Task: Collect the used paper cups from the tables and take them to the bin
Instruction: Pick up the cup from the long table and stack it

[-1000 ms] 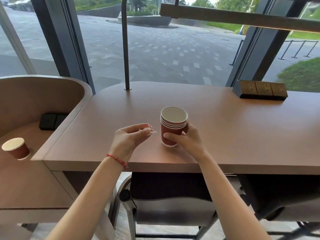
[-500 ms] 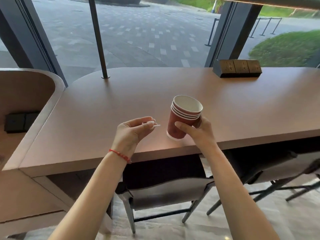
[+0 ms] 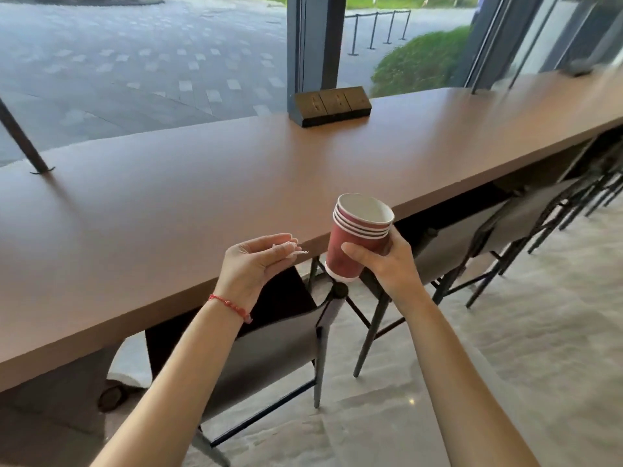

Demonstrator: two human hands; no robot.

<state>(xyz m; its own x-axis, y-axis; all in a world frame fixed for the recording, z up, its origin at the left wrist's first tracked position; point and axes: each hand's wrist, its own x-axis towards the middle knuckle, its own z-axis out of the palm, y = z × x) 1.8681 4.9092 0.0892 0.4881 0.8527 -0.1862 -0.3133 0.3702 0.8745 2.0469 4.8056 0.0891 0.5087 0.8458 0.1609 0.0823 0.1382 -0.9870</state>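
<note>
While held just off the long brown wooden tabletop (image 3: 168, 203) edge, stack of nested red paper cups (image 3: 358, 242) tilted in right hand (image 3: 387, 261) (wrapped snug round it). Left hand (image 3: 251, 264) pinching small crumpled white scrap (image 3: 292, 247) at fingertips.

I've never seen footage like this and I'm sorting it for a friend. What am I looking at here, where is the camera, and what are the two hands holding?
There is no machine: a person wears a camera on the head, looking forward and down, so you see their own two bare arms. The right hand has a grip around a stack of red paper cups, nested together and lifted off the long brown table. The left hand, with a red string at the wrist, pinches a small crumpled white scrap; I cannot tell what it is. On the table stands a dark socket box by the window. Chairs are tucked underneath.
</note>
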